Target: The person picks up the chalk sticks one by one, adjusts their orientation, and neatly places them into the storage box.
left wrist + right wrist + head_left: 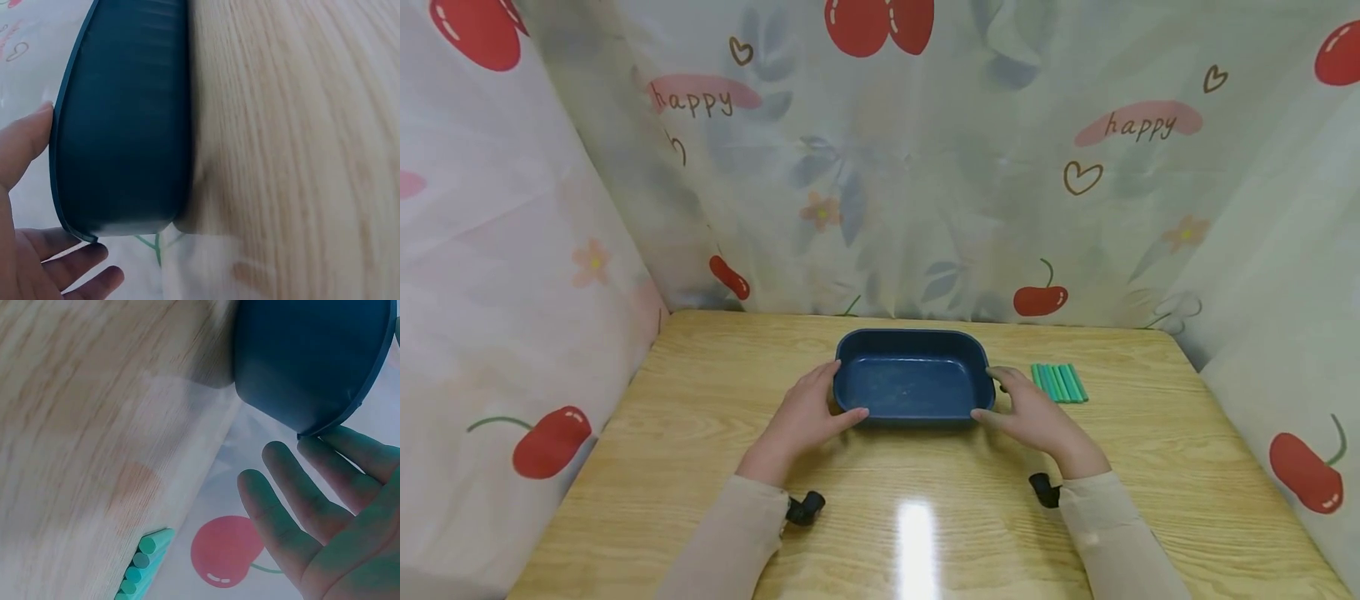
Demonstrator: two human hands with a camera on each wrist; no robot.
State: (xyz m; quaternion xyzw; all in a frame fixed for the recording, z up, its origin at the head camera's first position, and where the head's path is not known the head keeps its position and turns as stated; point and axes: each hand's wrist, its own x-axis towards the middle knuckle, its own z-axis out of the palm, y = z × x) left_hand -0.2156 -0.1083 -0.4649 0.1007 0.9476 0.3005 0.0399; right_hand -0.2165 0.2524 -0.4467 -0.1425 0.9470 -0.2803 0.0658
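A dark blue rectangular basin [913, 421] with rounded corners stands upright on the wooden table, nothing visible inside it. My left hand [808, 415] touches its left front corner. The left wrist view shows that thumb [28, 140] against the rim and the other fingers spread at the basin's end. At the right front corner, my right hand [1030, 412] rests its thumb on the front rim. In the right wrist view its fingers [328, 469] are nearly straight and spread, some touching the rim. Just beyond this hand lie several green and teal sticks [1060, 383], side by side.
The wooden table [700, 400] reaches back to a printed curtain [910, 208], which also hangs along both sides. A small dark device [806, 508] sits at the left cuff and a similar one [1045, 490] at the right cuff.
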